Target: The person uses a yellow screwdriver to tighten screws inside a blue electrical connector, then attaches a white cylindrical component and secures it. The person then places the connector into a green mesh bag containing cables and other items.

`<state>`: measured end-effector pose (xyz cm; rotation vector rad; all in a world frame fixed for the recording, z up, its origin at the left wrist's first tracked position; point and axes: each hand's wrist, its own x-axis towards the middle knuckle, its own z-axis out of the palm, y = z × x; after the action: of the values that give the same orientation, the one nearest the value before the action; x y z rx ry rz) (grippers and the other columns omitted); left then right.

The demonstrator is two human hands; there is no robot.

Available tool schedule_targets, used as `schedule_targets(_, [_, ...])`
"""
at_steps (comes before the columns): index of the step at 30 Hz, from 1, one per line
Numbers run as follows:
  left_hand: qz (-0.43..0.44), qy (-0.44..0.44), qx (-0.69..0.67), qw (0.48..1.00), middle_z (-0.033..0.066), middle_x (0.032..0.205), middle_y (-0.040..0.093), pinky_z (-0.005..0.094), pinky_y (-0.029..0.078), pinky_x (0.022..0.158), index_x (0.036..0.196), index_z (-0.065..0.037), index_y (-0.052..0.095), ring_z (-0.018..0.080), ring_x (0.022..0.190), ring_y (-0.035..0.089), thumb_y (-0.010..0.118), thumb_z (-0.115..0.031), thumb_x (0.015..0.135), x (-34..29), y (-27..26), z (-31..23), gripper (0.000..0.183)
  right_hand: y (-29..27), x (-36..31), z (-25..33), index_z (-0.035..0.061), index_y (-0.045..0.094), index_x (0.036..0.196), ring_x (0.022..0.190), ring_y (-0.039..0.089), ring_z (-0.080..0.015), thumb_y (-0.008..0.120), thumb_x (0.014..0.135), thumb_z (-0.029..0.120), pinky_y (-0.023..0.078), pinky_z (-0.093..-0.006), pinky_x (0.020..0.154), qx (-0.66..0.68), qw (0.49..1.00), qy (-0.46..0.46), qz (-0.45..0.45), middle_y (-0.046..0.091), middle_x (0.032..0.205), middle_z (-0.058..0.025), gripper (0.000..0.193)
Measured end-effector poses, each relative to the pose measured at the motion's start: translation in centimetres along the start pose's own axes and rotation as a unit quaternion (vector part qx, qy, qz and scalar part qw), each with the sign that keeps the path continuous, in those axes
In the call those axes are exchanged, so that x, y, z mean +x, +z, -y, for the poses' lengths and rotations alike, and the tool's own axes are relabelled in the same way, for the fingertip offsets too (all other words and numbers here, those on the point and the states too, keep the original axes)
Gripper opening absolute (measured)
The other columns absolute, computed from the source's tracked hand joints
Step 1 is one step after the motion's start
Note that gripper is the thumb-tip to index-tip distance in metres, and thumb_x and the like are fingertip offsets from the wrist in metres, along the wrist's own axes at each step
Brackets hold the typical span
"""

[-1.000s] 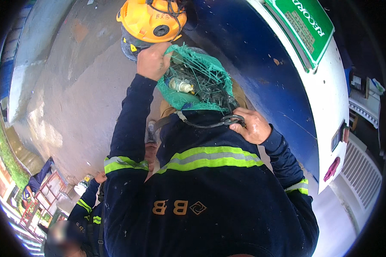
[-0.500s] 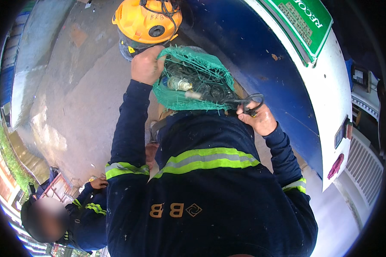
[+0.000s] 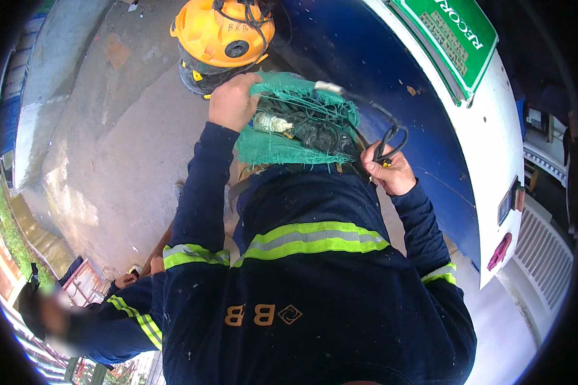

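My left hand (image 3: 232, 101) is closed on the left edge of a green mesh sack (image 3: 279, 149), holding its mouth open. Inside lie dark, tangled cables or black plastic (image 3: 324, 138) and a whitish, ribbed, bulb-like piece (image 3: 273, 122). At the sack's right side, my right hand (image 3: 390, 170) grips a black cable (image 3: 399, 136) that is bent in a loop. From the loop the cable arches over the far right rim of the sack to a pale, whitish end piece (image 3: 328, 87).
Beyond the sack stands a yellow-topped machine with a dark base (image 3: 221, 38), cable coiled on top. On the right rises a large blue and white panel (image 3: 494, 160) with a green sign (image 3: 459, 42). A co-worker in a dark reflective jacket (image 3: 135, 317) is at lower left.
The cable's pale end has moved from inside the sack to above its far rim. My left hand and the sack shifted slightly right. The co-worker's body and arm moved.
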<state>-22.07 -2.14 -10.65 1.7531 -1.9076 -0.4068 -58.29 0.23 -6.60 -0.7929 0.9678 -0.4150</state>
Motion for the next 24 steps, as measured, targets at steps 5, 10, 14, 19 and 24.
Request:
schedule_targets(5, [-0.054,0.047,0.009,0.997,0.0124,0.096,0.057,0.0464,0.047,0.078,0.105,-0.01,0.059,0.0363,0.092,0.058,0.075,-0.014,0.073,-2.2,-0.2,-3.0,0.036,0.8,0.1,-0.1,0.0059,0.06,0.09,0.058,0.042,-0.0066,0.074,0.084,0.028,0.031,-0.0216,0.05,-0.087,0.995,-0.04,0.013,0.054,0.083,-0.0006,0.027])
schedule_targets(10, [0.16,0.009,-0.067,0.985,0.0155,0.103,0.061,0.0409,0.046,0.088,0.117,-0.007,0.057,0.0343,0.101,0.058,0.071,-0.023,0.082,-6.3,3.6,-4.4,0.041,1.5,0.2,0.7,0.0041,0.059,0.085,0.054,0.039,-0.0042,0.058,0.089,0.055,0.031,-0.0203,0.049,-0.065,0.997,-0.036,0.014,0.054,0.087,-0.0037,0.051])
schedule_targets(14, [0.356,-0.043,-0.048,0.932,0.0163,0.13,0.055,0.039,0.041,0.102,0.136,-0.012,0.049,0.0327,0.12,0.053,0.052,-0.048,0.094,-6.9,10.4,4.0,0.056,1.7,0.2,0.6,0.0034,0.059,0.084,0.05,0.035,-0.0035,0.049,0.091,0.063,0.03,-0.0193,0.048,0.006,1.0,-0.015,-0.012,0.055,0.088,-0.0054,0.061])
schedule_targets(19, [0.315,-0.098,-0.07,0.941,0.0132,0.113,0.064,0.0399,0.047,0.09,0.134,-0.011,0.048,0.0304,0.104,0.061,0.042,-0.04,0.099,-1.9,7.3,2.0,0.046,1.9,0.0,0.5,0.0033,0.06,0.084,0.051,0.036,-0.0041,0.047,0.094,0.058,0.029,-0.0206,0.049,-0.001,0.999,-0.034,-0.02,0.056,0.085,-0.0018,0.057])
schedule_targets(24, [0.234,0.072,0.02,0.969,0.0053,0.09,0.067,0.0338,0.052,0.065,0.128,-0.007,0.051,0.0219,0.072,0.066,0.036,-0.033,0.101,3.7,4.4,3.2,0.04,2.0,0.1,0.1,0.0026,0.06,0.085,0.051,0.036,-0.0043,0.047,0.094,0.058,0.029,-0.0203,0.049,-0.001,0.999,-0.035,-0.006,0.056,0.085,-0.0029,0.057])
